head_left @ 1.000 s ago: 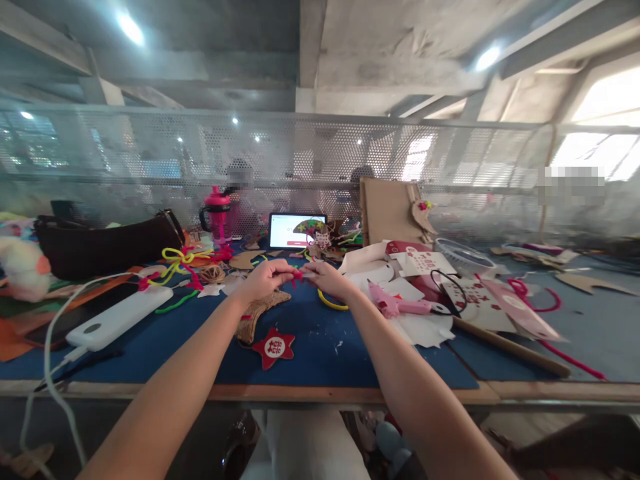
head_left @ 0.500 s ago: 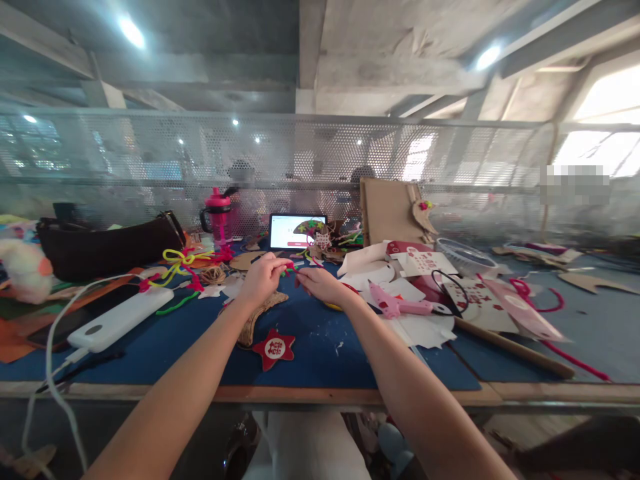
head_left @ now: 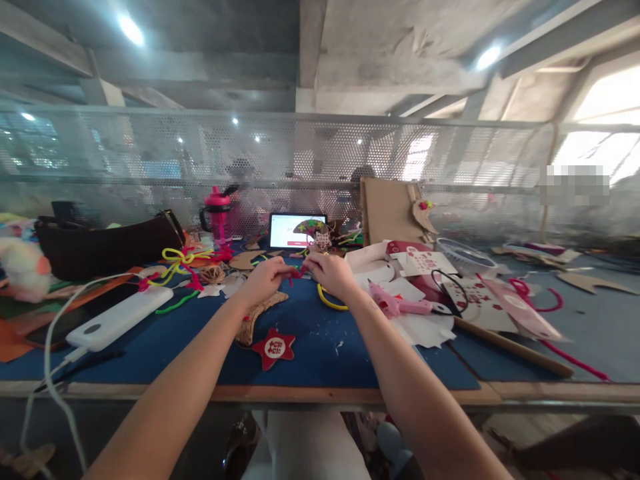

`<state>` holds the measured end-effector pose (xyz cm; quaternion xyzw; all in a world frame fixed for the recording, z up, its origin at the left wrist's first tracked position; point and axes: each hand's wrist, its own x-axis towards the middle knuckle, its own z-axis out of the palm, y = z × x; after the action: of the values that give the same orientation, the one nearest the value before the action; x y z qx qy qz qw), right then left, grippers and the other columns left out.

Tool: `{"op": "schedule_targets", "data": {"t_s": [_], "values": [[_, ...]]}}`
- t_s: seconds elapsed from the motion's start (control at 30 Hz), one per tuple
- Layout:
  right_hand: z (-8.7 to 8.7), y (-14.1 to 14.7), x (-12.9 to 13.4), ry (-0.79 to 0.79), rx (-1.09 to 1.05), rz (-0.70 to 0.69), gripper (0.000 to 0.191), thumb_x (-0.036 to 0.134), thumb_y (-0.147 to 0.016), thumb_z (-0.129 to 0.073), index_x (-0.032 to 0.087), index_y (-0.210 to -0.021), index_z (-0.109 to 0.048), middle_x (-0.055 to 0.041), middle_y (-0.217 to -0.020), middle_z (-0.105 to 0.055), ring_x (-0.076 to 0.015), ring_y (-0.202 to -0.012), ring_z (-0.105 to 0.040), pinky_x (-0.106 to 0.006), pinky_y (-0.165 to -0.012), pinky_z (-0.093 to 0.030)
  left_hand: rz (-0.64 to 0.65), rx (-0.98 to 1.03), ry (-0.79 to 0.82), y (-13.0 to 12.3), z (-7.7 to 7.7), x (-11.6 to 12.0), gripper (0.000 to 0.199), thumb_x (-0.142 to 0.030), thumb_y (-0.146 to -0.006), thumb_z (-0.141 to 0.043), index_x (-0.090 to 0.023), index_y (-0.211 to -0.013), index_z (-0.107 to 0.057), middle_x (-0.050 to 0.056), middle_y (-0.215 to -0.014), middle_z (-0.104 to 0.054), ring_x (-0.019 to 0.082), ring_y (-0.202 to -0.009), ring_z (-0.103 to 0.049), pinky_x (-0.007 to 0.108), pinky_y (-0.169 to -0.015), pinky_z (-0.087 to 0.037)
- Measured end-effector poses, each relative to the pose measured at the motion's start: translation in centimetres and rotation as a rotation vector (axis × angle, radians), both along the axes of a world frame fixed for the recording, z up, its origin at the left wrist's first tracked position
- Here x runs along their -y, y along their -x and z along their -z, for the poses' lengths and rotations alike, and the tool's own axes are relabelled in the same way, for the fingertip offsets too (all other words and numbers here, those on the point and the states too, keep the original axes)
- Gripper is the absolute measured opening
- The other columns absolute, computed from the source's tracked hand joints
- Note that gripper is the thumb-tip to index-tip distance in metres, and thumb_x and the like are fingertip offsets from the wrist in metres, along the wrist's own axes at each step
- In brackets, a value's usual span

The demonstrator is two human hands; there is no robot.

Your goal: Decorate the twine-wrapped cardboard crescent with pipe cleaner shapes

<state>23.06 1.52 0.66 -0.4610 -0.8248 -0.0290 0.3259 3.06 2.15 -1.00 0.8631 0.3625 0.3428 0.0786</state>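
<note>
Over the middle of the table, my left hand (head_left: 266, 279) and my right hand (head_left: 331, 269) work close together with fingers pinched. Between their fingertips is a red pipe cleaner (head_left: 296, 273), bent, with a short end hanging down. Both hands grip it; the exact finger contact is small and partly hidden. Below my left hand lies a brown twine-wrapped crescent (head_left: 256, 319), and in front of that a red star (head_left: 274, 348) with a white round label. A yellow pipe cleaner (head_left: 331, 303) curves on the table beneath my right hand.
A pink glue gun (head_left: 403, 305) lies right on white paper scraps, beside a cardboard tube (head_left: 510, 347). A white power bank (head_left: 120, 320) with a cable lies left. Behind stand a pink bottle (head_left: 219, 217), a lit tablet (head_left: 285, 231) and a cardboard sheet (head_left: 387, 212).
My right hand has lifted slightly and turned, uncovering more of the yellow pipe cleaner. The red pipe cleaner now shows bent between both hands, and my left hand has shifted a little.
</note>
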Motion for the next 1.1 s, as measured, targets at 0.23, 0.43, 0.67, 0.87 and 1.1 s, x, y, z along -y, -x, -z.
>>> {"op": "schedule_targets", "data": {"t_s": [0.23,0.43,0.67,0.87,1.1], "values": [[2.4,0.1,-2.9,0.255,-0.321,-0.275,0.025,0.033,-0.085,-0.043,0.016,-0.078,-0.061,-0.0016,-0.072,-0.058,-0.0122,-0.064,-0.049,-0.022,-0.061,-0.035,0.083,0.17,0.119,-0.2,-0.4,0.5,0.025,-0.031,-0.086,-0.05,-0.019,-0.094,-0.07,0.003,-0.077,-0.057,0.014,-0.068,-0.052,0.025,-0.065,-0.042],[3.5,1.5,-2.6,0.548,-0.526,-0.417,0.029,0.041,-0.085,-0.041,0.016,-0.073,-0.049,0.0016,-0.065,-0.047,-0.0079,-0.054,-0.038,-0.02,-0.05,-0.031,-0.042,0.324,0.095,-0.3,0.4,-0.2,0.029,-0.033,-0.086,-0.047,-0.017,-0.096,-0.069,0.002,-0.075,-0.051,0.011,-0.059,-0.046,0.023,-0.053,-0.038],[3.2,1.9,-1.8,0.617,-0.51,-0.516,0.025,0.038,-0.087,-0.041,0.017,-0.077,-0.049,0.0021,-0.065,-0.046,-0.0076,-0.053,-0.039,-0.021,-0.051,-0.033,-0.168,0.281,-0.102,-0.6,0.6,-0.4,0.026,-0.026,-0.085,-0.048,-0.015,-0.094,-0.069,0.002,-0.072,-0.052,0.013,-0.062,-0.048,0.025,-0.06,-0.04],[2.9,1.6,-1.7,0.552,-0.416,-0.444,0.026,0.033,-0.088,-0.039,0.016,-0.075,-0.053,0.0002,-0.064,-0.053,-0.0095,-0.055,-0.046,-0.022,-0.054,-0.037,-0.196,0.244,-0.139,-0.7,0.6,-0.4,0.026,-0.025,-0.085,-0.048,-0.015,-0.096,-0.069,0.004,-0.075,-0.057,0.015,-0.068,-0.053,0.027,-0.065,-0.042],[3.4,2.1,-1.7,0.616,-0.485,-0.379,0.03,0.017,-0.084,-0.037,0.015,-0.11,-0.052,0.0008,-0.06,-0.058,-0.0099,-0.049,-0.049,-0.02,-0.049,-0.038,-0.167,0.329,0.044,-0.7,0.7,-0.5,0.024,-0.029,-0.08,-0.055,-0.015,-0.096,-0.065,0.002,-0.07,-0.064,0.014,-0.059,-0.055,0.026,-0.057,-0.043]]}}
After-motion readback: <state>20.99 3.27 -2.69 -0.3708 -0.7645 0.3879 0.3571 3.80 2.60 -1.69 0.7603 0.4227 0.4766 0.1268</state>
